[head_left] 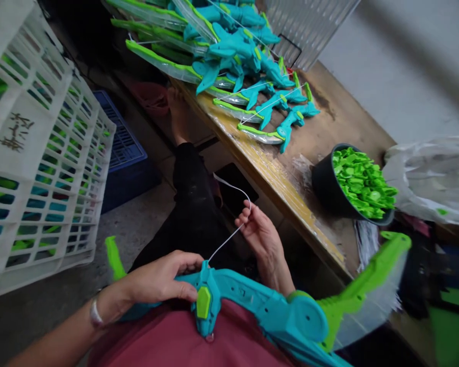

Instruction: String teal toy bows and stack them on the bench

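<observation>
A teal and green toy bow (245, 290) lies across my lap against the red shirt, its green limb with a clear plastic part pointing right. My left hand (166, 278) is closed round the bow's teal body, thumb beside the yellow-green centre piece. From a small hole near that centre runs a white string (229, 238), drawn taut up to my right hand (263, 237). The right fingers pinch the string, and its loose end curves away beyond them, back toward my leg. The bow's far left part is mostly hidden behind my left forearm.
Several assembled toy bows (237, 56) are piled on the wooden table (352, 117). A dark bucket (323, 186) of small green pieces and a clear plastic bag (432, 178) stand at its right. At left is a white slatted crate (49, 148), with a blue crate (124, 137) behind.
</observation>
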The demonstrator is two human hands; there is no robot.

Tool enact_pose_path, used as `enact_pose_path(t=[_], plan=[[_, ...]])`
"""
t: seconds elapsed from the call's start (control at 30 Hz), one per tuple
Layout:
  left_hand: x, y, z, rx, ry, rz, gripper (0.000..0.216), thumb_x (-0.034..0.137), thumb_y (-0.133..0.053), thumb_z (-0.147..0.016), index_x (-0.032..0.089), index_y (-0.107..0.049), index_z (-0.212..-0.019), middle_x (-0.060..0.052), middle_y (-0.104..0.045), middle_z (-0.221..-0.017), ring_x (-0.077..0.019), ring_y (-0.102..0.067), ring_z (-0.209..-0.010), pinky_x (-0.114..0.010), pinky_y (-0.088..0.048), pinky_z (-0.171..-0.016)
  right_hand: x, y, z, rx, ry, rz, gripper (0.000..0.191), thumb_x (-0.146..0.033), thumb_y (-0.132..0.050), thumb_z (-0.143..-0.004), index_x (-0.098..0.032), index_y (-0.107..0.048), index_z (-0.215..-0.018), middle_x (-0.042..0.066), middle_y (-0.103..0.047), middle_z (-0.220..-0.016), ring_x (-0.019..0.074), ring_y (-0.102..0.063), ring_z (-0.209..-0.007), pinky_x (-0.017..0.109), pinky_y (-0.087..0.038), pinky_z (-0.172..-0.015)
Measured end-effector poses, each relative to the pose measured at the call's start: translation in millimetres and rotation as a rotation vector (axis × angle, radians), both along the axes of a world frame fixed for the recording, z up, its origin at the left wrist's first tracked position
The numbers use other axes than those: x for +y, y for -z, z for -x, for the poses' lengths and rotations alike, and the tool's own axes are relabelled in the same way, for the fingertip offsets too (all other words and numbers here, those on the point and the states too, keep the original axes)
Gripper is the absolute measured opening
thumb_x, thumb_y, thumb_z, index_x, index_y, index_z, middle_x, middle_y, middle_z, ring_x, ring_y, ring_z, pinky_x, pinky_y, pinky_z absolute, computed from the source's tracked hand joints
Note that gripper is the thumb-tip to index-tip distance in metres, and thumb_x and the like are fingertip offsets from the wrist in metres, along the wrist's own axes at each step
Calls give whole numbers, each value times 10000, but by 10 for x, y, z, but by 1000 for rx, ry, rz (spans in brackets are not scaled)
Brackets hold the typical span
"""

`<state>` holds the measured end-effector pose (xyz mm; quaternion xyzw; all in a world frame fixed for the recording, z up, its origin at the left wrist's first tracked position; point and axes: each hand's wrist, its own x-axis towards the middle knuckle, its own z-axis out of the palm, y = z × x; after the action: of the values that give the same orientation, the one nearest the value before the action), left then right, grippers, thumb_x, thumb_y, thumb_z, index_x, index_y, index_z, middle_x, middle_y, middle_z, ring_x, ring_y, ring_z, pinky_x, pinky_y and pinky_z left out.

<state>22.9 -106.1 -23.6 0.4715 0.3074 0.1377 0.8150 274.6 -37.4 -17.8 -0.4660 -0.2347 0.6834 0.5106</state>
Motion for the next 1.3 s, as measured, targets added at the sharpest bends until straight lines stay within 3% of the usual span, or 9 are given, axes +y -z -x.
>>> enact_pose_path(t=[0.17,0.3,0.43,0.53,0.63,0.73,0.9,1.03,1.3], plan=[[-79,33,158,73,-64,-25,276,253,-735,-787,192,-700,-1054,-32,-747,-1066,-240,-666,-1030,-327,-519,-917,442,-48,-196,-89,117,-125,381,-385,-920,-721,-214,-734,-1006,-36,-560,-774,105,-516,-669,246,-544,-641],[-185,88,230,166,-71,-42,288,342,-739,-817,216,-708,-1074,-45,-764,-1117,-286,-684,-1094,-387,-537,-996,613,-29,-256,-195,143,-173,360,-409,-878,-748,-205,-721,-998,-17,-560,-800,102,-495,-654,218,-486,-544],[-299,158,307,216,-221,-60,417,449,-770,-807,254,-720,-1172,-80,-755,-1244,-348,-670,-1207,-472,-519,-1087,694,-38,-406,-360,177,-218,419,-435,-888,-706,-177,-732,-996,-15,-544,-743,88,-461,-574,185,-339,-408],[-409,216,404,360,-358,-128,472,481,-739,-844,265,-679,-1260,-96,-716,-1345,-356,-638,-1290,-481,-499,-1122,728,-132,-671,-513,306,-274,444,-476,-903,-648,-166,-719,-908,-55,-480,-633,74,-389,-494,191,-263,-383],[-552,272,494,609,-418,-216,497,580,-687,-860,265,-643,-1241,-103,-767,-1218,-376,-696,-1191,-479,-558,-1027,684,-304,-912,-661,486,-344,433,-485,-906,-635,-159,-716,-847,-69,-473,-600,58,-325,-481,192,-202,-408],[-693,298,530,762,-438,-266,534,656,-646,-854,277,-613,-1230,-96,-788,-1128,-387,-720,-1133,-452,-588,-933,530,-499,-930,-912,510,-461,303,-411,-878,-727,-157,-762,-847,-39,-546,-654,78,-400,-553,210,-278,-482],[-806,273,536,838,-404,-276,540,680,-560,-900,278,-570,-1260,-99,-793,-1118,-371,-740,-1094,-424,-600,-876,289,-676,-555,-1457,261,-808,115,-282,-703,-959,-200,-776,-923,-20,-562,-721,112,-490,-621,253,-374,-570],[-812,285,585,827,-336,-273,552,678,-559,-909,271,-547,-1282,-98,-797,-1117,-353,-757,-1065,-397,-613,-849,327,-607,-356,-1554,171,-904,113,-246,-643,-1002,-203,-723,-935,3,-596,-794,127,-544,-642,267,-431,-583],[-817,354,578,847,-352,-273,587,703,-530,-902,265,-552,-1292,-100,-798,-1133,-358,-754,-1085,-408,-622,-842,542,-433,-327,-1693,235,-1061,112,-213,-597,-1009,-195,-672,-927,23,-620,-852,139,-613,-709,262,-489,-623]])
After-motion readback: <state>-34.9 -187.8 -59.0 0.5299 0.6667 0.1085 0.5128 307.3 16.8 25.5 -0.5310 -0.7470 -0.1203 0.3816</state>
